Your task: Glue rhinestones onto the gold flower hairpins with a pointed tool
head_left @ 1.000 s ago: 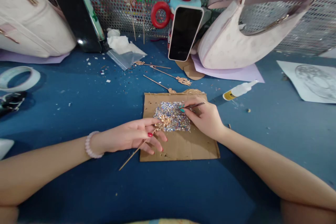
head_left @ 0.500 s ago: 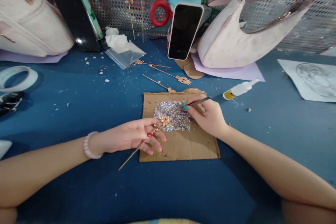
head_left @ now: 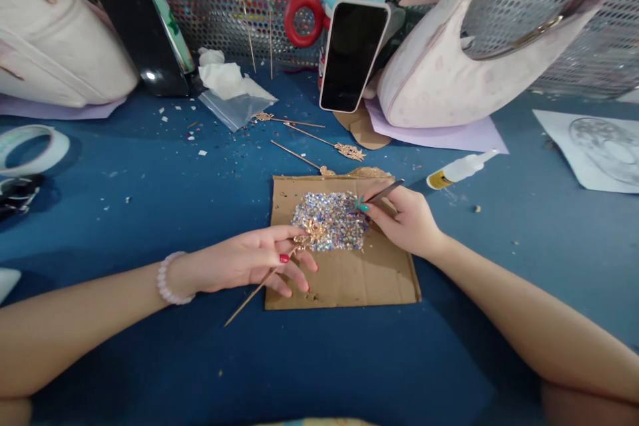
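My left hand (head_left: 259,258) pinches a gold hairpin (head_left: 313,231) between thumb and forefinger, its other fingers spread loosely. The pin's flower-like head lies over the lower left of a patch of glittering rhinestones (head_left: 334,213), and its long stem slants down to the left. Closed around dark tweezers (head_left: 385,191), my right hand (head_left: 407,216) is at the right edge of the rhinestones. Whether the tweezer tips hold a stone is too small to tell. Under the rhinestones lies a piece of cardboard (head_left: 349,283) on the blue table.
Several gold hairpins (head_left: 349,151) lie behind the cardboard. A glue bottle (head_left: 459,170) lies to the right. A phone (head_left: 353,56) leans on a cup at the back, beside a pale handbag (head_left: 449,90). A tape roll (head_left: 57,150) is at far left, a printed sheet (head_left: 594,150) far right.
My right hand has shifted slightly right with the tweezers, toward the edge of the rhinestones. My left hand and the hairpin stay almost in place.
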### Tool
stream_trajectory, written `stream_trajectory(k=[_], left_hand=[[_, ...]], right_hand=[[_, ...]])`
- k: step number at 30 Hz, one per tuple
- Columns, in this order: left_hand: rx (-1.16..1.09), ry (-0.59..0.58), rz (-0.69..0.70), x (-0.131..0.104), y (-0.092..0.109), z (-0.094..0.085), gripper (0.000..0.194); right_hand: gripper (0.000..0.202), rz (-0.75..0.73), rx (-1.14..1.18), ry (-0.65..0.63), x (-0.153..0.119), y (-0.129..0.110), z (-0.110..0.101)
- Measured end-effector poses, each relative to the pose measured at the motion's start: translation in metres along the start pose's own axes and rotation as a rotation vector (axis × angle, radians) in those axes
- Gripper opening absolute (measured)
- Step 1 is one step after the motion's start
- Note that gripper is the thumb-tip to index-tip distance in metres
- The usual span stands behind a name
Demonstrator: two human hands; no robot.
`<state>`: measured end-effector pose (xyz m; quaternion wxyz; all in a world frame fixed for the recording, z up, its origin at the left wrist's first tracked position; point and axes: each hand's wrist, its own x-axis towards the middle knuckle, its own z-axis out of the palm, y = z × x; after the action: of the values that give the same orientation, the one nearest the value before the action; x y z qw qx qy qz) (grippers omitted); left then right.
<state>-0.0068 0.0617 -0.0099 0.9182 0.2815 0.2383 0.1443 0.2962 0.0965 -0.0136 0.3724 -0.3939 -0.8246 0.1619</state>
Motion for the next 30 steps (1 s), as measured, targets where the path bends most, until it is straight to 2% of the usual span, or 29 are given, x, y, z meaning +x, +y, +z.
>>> stream_trajectory(k=[8,15,22,30], left_hand=[[0.008,0.01,-0.012,-0.0008,0.0027,0.0034,0.034],[0.006,0.025,-0.015,-0.0007,0.0028,0.0036,0.035],[0.008,0.007,-0.018,-0.0005,0.002,0.0012,0.037],[0.012,0.025,-0.031,-0.0016,0.0033,0.0035,0.036]], right_hand=[[0.008,-0.089,0.035,-0.093,0.0012,-0.0005,-0.0013],[0.005,-0.071,-0.007,-0.086,0.0016,0.0009,-0.002],[0.008,-0.111,0.027,-0.159,0.0035,0.0026,-0.01],[0.007,-0.133,0.028,-0.113,0.0059,0.0027,-0.0067]])
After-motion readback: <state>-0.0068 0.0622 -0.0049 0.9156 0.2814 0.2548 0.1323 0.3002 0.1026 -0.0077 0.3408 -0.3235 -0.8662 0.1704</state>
